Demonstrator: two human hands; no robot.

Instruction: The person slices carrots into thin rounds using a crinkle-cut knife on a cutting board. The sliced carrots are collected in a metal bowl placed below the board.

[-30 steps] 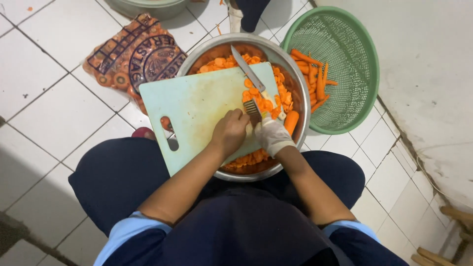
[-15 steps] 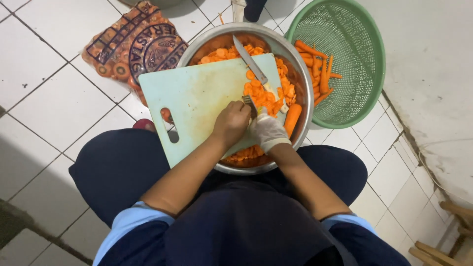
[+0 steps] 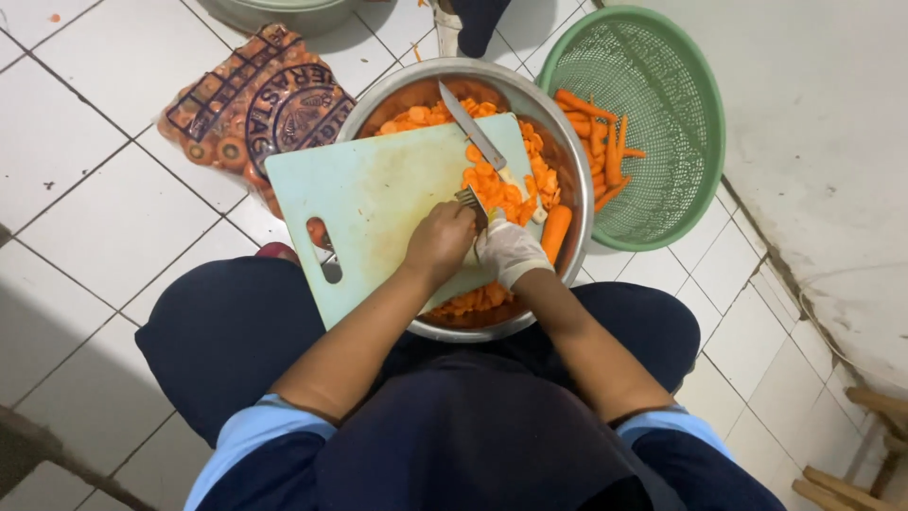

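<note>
A pale green cutting board lies across a metal bowl holding several carrot slices. My bare left hand is shut on the handle of a knife, whose blade points away over a heap of cut slices. My gloved right hand sits right beside it, fingers curled down onto the carrot piece at the blade; what it grips is mostly hidden. A whole carrot lies in the bowl just right of the glove.
A green mesh basket with several peeled carrots stands to the right of the bowl. A bag of carrots lies on the white tile floor at the back left. My knees flank the bowl.
Both hands stay at the board's right edge. The knife has shifted slightly over the slice heap, and the view has tilted a little.
</note>
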